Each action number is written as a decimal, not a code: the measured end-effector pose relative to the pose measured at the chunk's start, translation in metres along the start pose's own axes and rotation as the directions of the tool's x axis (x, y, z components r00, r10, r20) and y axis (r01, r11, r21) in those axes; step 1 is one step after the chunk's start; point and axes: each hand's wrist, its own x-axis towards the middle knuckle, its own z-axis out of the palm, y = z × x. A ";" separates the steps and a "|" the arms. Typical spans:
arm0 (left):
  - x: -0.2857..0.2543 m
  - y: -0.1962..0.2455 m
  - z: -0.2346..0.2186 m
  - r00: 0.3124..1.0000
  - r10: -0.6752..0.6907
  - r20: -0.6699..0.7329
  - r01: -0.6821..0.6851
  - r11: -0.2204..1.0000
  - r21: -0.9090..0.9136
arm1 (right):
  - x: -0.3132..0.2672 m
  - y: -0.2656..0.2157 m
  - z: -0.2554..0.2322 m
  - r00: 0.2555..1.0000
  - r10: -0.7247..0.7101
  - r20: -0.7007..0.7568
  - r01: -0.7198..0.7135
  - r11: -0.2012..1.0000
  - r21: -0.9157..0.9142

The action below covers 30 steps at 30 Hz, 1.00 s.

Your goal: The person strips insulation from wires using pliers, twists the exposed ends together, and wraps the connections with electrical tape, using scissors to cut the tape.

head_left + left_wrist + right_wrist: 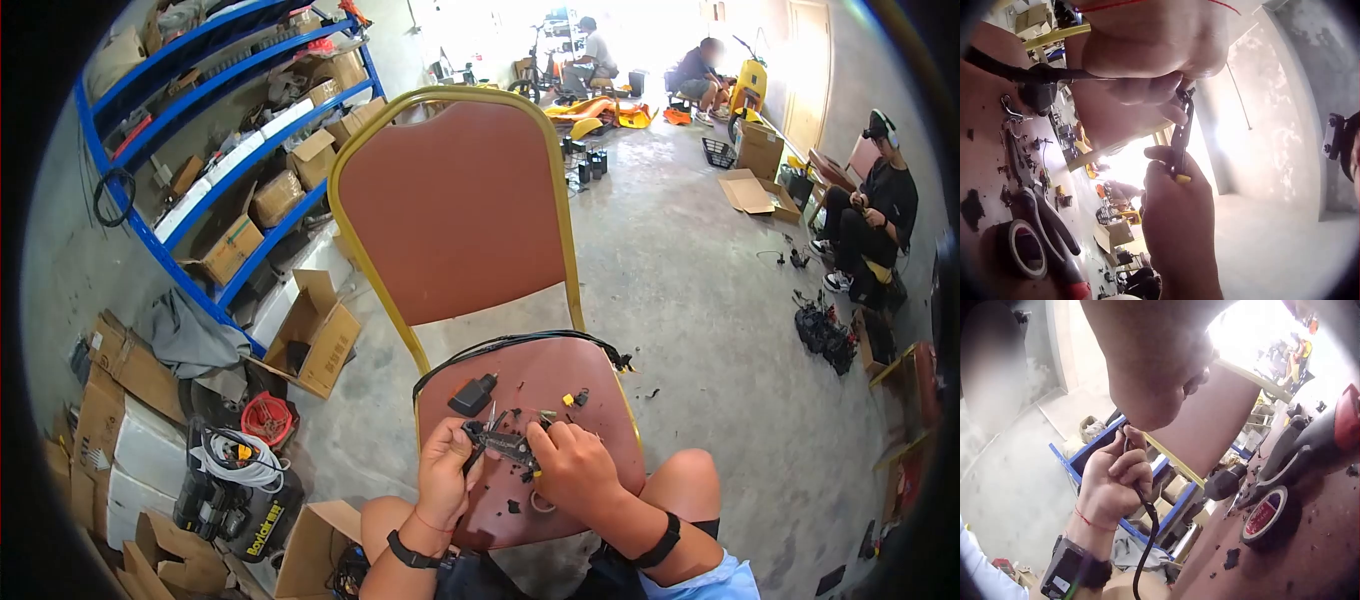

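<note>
My left hand [443, 475] pinches a black cable [1153, 519] between thumb and fingers, its length hanging below the palm in the right wrist view. My right hand [575, 465] grips a dark, flat metal tool [508, 445] with a bit of yellow [1182, 179] at its handle end. The tool spans the space between both hands, its far end at the left fingertips [1175, 112]. Whether its tip touches the cable is hidden by the fingers. Below them, a red chair seat [600, 390] bears dark scraps and a black plug-shaped block [472, 395].
Black-handled pliers [1035, 200] and a tape roll [1027, 249] lie on the seat. Long black cables [500, 345] run along its back edge beneath the backrest [450, 200]. Boxes [320, 340] and blue shelving [150, 240] stand left; a seated person [870, 205] is at right.
</note>
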 end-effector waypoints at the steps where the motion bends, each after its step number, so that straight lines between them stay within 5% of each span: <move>1: -0.001 -0.001 0.000 1.000 -0.005 0.001 0.005 1.000 -0.011 | -0.001 -0.001 0.001 1.000 0.004 0.003 -0.004 1.000 0.006; 4: 0.000 -0.009 -0.008 0.999 0.026 0.024 -0.025 0.999 -0.041 | -0.003 -0.005 0.003 1.000 0.031 0.003 -0.031 0.998 0.056; 7: 0.005 -0.021 -0.016 0.938 0.347 0.004 -0.321 0.863 0.391 | -0.009 -0.009 0.007 0.991 0.110 0.082 -0.126 0.967 0.223; 10: 0.005 -0.007 -0.013 0.887 0.443 0.131 -0.434 0.703 0.563 | -0.012 -0.012 0.005 0.961 0.169 0.217 -0.246 0.884 0.397; 13: 0.004 -0.002 -0.022 0.869 0.446 0.212 -0.466 0.596 0.654 | -0.016 -0.010 0.003 0.937 0.136 0.321 -0.299 0.787 0.539; 16: 0.002 0.002 -0.027 0.880 0.375 0.291 -0.464 0.549 0.695 | -0.011 -0.010 -0.011 0.783 0.158 0.601 -0.546 0.638 0.544; 22: 0.003 0.005 -0.024 0.892 0.330 0.309 -0.450 0.578 0.681 | -0.014 0.006 -0.006 0.591 -0.077 0.803 -0.772 0.238 0.590; 25: 0.003 0.005 -0.024 0.921 0.250 0.298 -0.387 0.669 0.634 | -0.015 0.014 -0.006 0.544 -0.284 0.789 -0.836 -0.100 0.540; 30: 0.011 -0.008 -0.031 0.943 0.189 0.273 -0.312 0.785 0.535 | -0.023 0.015 0.008 0.533 -0.341 0.774 -0.841 -0.315 0.440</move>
